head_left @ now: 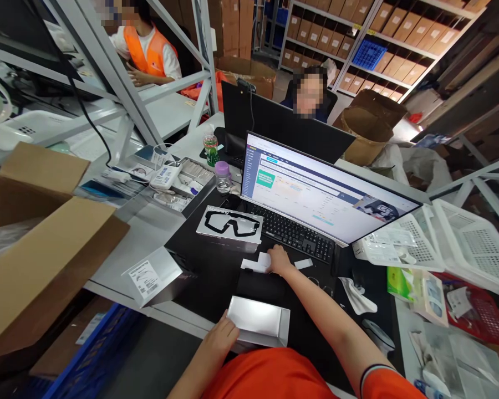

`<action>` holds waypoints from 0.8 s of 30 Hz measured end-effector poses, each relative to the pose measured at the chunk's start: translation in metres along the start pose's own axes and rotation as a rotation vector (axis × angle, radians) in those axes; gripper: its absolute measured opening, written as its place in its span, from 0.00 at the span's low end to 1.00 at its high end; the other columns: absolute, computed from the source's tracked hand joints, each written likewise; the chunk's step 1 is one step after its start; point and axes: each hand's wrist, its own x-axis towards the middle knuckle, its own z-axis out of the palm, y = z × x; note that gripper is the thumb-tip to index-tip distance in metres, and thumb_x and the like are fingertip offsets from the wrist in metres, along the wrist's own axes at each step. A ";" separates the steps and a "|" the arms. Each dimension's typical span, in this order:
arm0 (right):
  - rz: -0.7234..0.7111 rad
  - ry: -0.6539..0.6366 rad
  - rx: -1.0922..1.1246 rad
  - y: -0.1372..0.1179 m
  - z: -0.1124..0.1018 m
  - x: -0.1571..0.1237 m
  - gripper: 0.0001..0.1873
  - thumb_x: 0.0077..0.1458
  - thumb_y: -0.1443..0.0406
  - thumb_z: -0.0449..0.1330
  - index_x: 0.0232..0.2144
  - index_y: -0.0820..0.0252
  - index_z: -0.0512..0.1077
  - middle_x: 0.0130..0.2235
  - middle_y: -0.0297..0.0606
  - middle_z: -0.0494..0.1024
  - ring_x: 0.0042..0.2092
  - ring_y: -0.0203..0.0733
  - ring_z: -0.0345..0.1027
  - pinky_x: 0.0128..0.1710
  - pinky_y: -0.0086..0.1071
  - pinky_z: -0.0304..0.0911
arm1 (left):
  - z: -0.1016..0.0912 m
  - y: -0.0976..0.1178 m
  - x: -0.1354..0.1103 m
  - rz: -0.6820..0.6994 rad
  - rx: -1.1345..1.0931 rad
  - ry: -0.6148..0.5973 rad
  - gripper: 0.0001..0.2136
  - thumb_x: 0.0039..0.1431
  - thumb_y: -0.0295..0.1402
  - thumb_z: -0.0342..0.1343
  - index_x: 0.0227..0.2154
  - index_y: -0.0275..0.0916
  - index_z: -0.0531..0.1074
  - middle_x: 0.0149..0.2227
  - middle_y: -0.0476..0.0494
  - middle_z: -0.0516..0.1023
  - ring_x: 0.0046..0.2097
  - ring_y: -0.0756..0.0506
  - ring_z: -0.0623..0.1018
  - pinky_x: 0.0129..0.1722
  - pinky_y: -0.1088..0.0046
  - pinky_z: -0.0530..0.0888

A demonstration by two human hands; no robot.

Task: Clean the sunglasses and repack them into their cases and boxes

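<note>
black mat [212, 288] | shelved cartons [408, 27] | left fingers [225, 329] gripping open box [253, 318] | right fingers [274, 256]: can't tell

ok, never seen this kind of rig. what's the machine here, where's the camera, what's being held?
No machine: these are a person's own two bare hands. The single picture comes from a camera worn on the head, looking forward and down.

The left hand holds the edge of an open white box. The right hand reaches forward, its fingers at a small white piece; whether it grips it, I can't tell.

On the dark desk mat lie a keyboard and a box with goggles pictured on it. A lit monitor stands behind the keyboard.
</note>
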 end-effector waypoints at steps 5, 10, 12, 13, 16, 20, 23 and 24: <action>-0.079 -0.077 0.036 0.005 -0.006 -0.009 0.18 0.64 0.58 0.63 0.52 0.61 0.72 0.56 0.44 0.72 0.53 0.48 0.71 0.51 0.47 0.70 | -0.005 0.002 0.005 -0.004 -0.006 -0.005 0.17 0.68 0.20 0.39 0.25 0.42 0.63 0.27 0.52 0.67 0.32 0.49 0.73 0.62 0.58 0.71; -0.089 -0.050 0.056 0.001 -0.027 -0.031 0.10 0.65 0.61 0.61 0.45 0.60 0.76 0.46 0.41 0.79 0.48 0.46 0.74 0.49 0.43 0.69 | -0.010 0.002 0.008 0.010 -0.010 -0.034 0.17 0.67 0.19 0.39 0.26 0.42 0.62 0.27 0.52 0.66 0.32 0.49 0.73 0.62 0.59 0.71; -0.095 0.032 0.069 0.000 -0.040 -0.057 0.09 0.65 0.66 0.57 0.43 0.57 0.78 0.45 0.41 0.80 0.50 0.48 0.73 0.50 0.40 0.66 | -0.012 0.002 0.010 0.027 -0.018 -0.050 0.16 0.67 0.19 0.40 0.26 0.42 0.62 0.28 0.52 0.67 0.32 0.49 0.73 0.62 0.59 0.71; -0.101 0.080 0.077 -0.001 -0.046 -0.075 0.12 0.66 0.68 0.55 0.43 0.56 0.79 0.46 0.41 0.81 0.52 0.49 0.72 0.50 0.38 0.65 | -0.012 0.002 0.011 0.035 -0.025 -0.059 0.16 0.68 0.20 0.40 0.26 0.42 0.62 0.28 0.52 0.67 0.32 0.49 0.73 0.62 0.59 0.71; -0.123 0.182 0.106 -0.002 -0.049 -0.141 0.17 0.67 0.68 0.50 0.51 0.53 0.76 0.49 0.41 0.80 0.53 0.47 0.70 0.52 0.36 0.63 | -0.012 0.003 0.012 0.040 -0.053 -0.082 0.15 0.68 0.20 0.40 0.27 0.41 0.63 0.28 0.52 0.68 0.32 0.49 0.73 0.62 0.59 0.70; -0.367 0.107 0.076 -0.015 -0.008 -0.200 0.18 0.59 0.72 0.56 0.48 0.57 0.76 0.46 0.43 0.81 0.46 0.47 0.73 0.46 0.35 0.67 | -0.010 0.003 0.011 0.026 -0.094 -0.102 0.13 0.67 0.21 0.42 0.32 0.41 0.67 0.31 0.50 0.71 0.35 0.48 0.74 0.60 0.58 0.73; -0.419 -0.019 -0.047 -0.026 0.031 -0.194 0.20 0.60 0.73 0.54 0.53 0.64 0.74 0.45 0.51 0.81 0.44 0.52 0.75 0.39 0.37 0.69 | -0.009 0.001 0.012 0.041 -0.114 -0.112 0.12 0.66 0.21 0.43 0.31 0.41 0.67 0.31 0.49 0.71 0.35 0.47 0.74 0.57 0.59 0.74; -0.420 -0.025 -0.055 -0.029 0.040 -0.187 0.22 0.61 0.73 0.53 0.56 0.65 0.72 0.47 0.53 0.80 0.45 0.53 0.75 0.39 0.38 0.70 | -0.010 0.001 0.013 0.048 -0.115 -0.114 0.13 0.66 0.20 0.43 0.30 0.41 0.66 0.30 0.50 0.70 0.34 0.47 0.74 0.57 0.59 0.75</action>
